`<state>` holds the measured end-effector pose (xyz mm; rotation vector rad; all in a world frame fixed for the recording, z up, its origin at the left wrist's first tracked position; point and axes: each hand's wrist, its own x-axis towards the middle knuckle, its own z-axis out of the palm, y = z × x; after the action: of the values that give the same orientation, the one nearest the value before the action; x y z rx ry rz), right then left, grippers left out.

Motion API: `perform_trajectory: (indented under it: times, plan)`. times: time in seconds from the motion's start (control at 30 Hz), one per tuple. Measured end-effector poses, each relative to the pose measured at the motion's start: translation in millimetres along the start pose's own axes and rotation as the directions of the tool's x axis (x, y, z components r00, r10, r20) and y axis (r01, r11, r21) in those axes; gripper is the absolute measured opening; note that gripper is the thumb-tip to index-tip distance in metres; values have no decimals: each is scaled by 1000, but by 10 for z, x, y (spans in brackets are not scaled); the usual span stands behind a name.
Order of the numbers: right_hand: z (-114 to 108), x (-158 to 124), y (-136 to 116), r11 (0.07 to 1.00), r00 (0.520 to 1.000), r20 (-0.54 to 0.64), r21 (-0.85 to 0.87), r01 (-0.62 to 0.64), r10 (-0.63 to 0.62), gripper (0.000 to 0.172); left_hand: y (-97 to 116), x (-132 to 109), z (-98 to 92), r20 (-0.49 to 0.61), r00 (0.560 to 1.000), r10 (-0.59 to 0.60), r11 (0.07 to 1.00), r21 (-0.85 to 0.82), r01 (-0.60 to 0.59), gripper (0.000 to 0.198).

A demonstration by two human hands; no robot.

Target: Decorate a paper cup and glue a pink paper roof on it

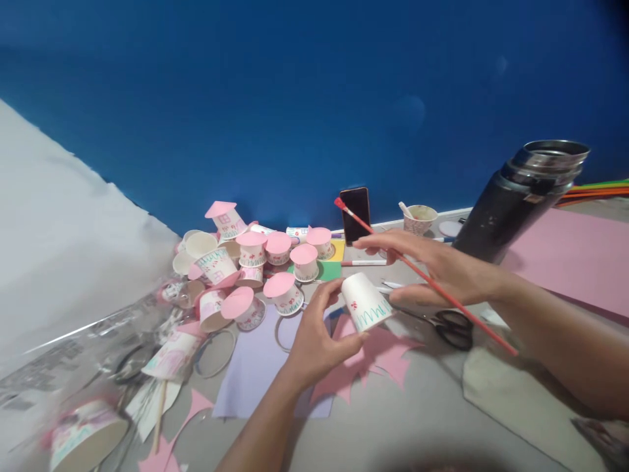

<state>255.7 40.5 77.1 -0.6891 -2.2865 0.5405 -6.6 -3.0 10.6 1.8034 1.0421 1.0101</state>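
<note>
My left hand (319, 334) grips a white paper cup (361, 295), upside down and tilted, with its thumb low on the side and its fingers behind. Green zigzag strokes and small red marks run along the cup's lower part. A thin red paintbrush (442, 295) lies across my right hand (432, 262), tucked between the fingers, its red-tipped bristles pointing up and left. The right thumb and fingers are spread close beside the cup; whether they touch it I cannot tell. Beneath the cup are pink paper scraps (388, 347) and a purple sheet (260, 367).
Decorated cups with pink paper cone tops (280, 288) crowd the left. A phone (356, 213) leans on the blue wall near a small paint-stained cup (420, 219). Black-handled scissors (452, 328), a dark flask (515, 196) and pink sheets (574, 262) are at right.
</note>
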Motion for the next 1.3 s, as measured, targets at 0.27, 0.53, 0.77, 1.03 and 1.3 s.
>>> perform_trajectory:
  times: [0.27,0.53,0.77,1.03,1.3]
  plan:
    - [33,-12,191,975,814,-554,214,-67,177,27,-216,46,141,-105,991,82,985,163,-64,76]
    - [122,67,140,877,738,-523,438,-196,427,30,-302,61,107,-230,970,74,997,45,-65,78]
    - [31,58,28,859,714,-548,489,-148,435,30,-275,54,96,-254,963,95,994,82,-76,77]
    - [-245,393,-133,825,690,-599,565,5,406,36,-121,129,138,-157,987,-22,991,-137,0,65]
    - [-248,422,-286,761,730,-589,632,148,348,38,-57,178,211,-54,992,-118,925,-368,90,76]
